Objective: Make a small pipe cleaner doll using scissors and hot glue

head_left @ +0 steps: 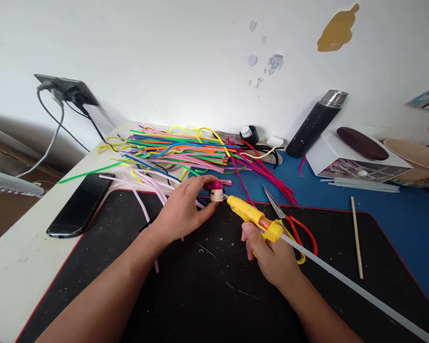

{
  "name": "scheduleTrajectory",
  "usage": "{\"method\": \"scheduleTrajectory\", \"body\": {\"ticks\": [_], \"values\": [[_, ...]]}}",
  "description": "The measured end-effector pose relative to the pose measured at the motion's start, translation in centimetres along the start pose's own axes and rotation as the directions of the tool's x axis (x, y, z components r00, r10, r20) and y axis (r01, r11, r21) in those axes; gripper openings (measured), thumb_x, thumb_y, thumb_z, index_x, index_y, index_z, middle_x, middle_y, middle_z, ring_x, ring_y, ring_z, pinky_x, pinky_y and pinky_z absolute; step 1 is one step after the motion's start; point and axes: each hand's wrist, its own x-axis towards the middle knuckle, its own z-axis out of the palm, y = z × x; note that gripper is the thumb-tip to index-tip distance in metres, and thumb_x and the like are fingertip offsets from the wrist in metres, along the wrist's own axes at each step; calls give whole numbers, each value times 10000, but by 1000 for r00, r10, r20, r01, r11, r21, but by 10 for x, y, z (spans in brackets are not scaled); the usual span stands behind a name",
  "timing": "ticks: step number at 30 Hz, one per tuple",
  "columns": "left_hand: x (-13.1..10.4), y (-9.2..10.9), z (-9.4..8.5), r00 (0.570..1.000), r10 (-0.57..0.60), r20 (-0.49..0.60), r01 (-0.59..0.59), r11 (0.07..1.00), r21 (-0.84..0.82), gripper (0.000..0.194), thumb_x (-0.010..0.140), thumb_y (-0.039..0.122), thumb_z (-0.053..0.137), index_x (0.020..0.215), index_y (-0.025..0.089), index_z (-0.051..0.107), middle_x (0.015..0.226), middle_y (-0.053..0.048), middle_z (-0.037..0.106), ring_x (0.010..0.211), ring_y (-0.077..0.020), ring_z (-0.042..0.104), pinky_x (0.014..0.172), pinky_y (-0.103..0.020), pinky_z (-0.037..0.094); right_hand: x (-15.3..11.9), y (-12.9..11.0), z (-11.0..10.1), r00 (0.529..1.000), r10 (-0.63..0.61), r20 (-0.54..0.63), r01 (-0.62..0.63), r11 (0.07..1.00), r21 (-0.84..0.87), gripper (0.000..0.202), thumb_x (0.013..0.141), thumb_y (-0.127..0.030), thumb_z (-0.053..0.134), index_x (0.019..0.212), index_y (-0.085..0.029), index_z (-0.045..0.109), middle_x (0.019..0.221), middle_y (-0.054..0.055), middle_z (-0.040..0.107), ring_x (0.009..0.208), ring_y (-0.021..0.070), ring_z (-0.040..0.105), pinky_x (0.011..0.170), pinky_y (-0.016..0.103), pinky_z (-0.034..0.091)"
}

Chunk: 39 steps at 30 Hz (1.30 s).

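Between the thumb and fingers of my left hand (186, 205) is a small wound pipe-cleaner figure (217, 191), magenta on top and cream below, with a dark spot on its side. My right hand (271, 255) grips a yellow hot glue gun (253, 216), with a long clear glue stick (343, 281) running out of its back end. The gun's nozzle points left and is at or very near the cream part; whether it touches I cannot tell. Red-handled scissors (289, 219) lie partly behind the gun and my right hand.
Many coloured pipe cleaners (178, 150) are heaped along the wall. A black phone (80, 205) lies at the left. Further right are a black thermos (314, 124), a white box (357, 157), spare glue sticks (361, 185) and a thin wooden stick (356, 238). A black mat (200, 305) covers the front.
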Motion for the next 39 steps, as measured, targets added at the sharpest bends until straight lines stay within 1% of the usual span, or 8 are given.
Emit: {"method": "scheduleTrajectory", "body": {"ticks": [5,8,11,15,21,26,31,39], "values": [[-1,-2,1,1000,2,-6,-2,1000,10,385,964,233,703,1339,207,620,1195,-84,765,1101,-249,738,1006,-423,593,-1,1,1,999,35,-2,-35,999,19,563,1112,-606,541,708,-223,628,443,-47,529,393,132,551,485,277,440],[-1,-3,1,999,38,-30,-37,999,29,378,956,173,676,1328,191,614,1184,-94,762,1111,-253,728,1011,-428,588,-3,4,0,997,71,-1,-71,995,73,569,1098,-632,552,712,-220,620,496,-35,552,422,136,577,482,272,453],[-1,-4,1,996,72,-57,-70,997,45,403,937,121,648,1332,189,601,1201,-107,757,1126,-264,718,1019,-445,584,-6,9,0,999,50,7,-51,991,120,563,1102,-622,547,724,-215,634,553,-12,589,453,142,591,489,275,471],[-1,-7,3,996,64,-56,-60,996,66,416,931,105,635,1334,198,594,1213,-113,746,1141,-278,703,1021,-461,581,-10,16,0,999,32,-8,-31,992,124,507,1113,-563,557,778,-205,687,549,-12,586,454,148,591,486,276,465],[-1,-8,5,998,41,-45,-37,995,88,404,921,119,643,1314,204,606,1223,-117,734,1149,-297,692,1029,-492,578,-12,22,1,998,59,-6,-58,989,133,506,1114,-551,556,783,-199,708,556,-6,602,453,150,598,498,281,470],[-2,-9,6,999,34,-39,-29,994,106,383,938,137,649,1311,210,598,1230,-112,734,1172,-298,687,1060,-493,563,-9,19,1,998,52,20,-54,992,117,516,1111,-571,550,794,-198,714,539,-15,580,449,153,580,495,285,450],[-1,-8,6,999,25,-29,-22,994,103,370,943,146,653,1305,200,594,1226,-114,738,1170,-297,682,1068,-496,558,-8,16,1,995,100,16,-101,988,119,535,1094,-610,565,774,-202,694,520,-14,574,448,156,574,502,289,466],[-1,-6,4,999,26,-28,-23,995,101,368,948,156,639,1314,192,608,1195,-112,748,1122,-292,697,1019,-476,573,-6,11,3,993,118,9,-118,985,124,561,1073,-651,576,764,-198,697,504,-16,566,437,154,569,477,280,463]]}}
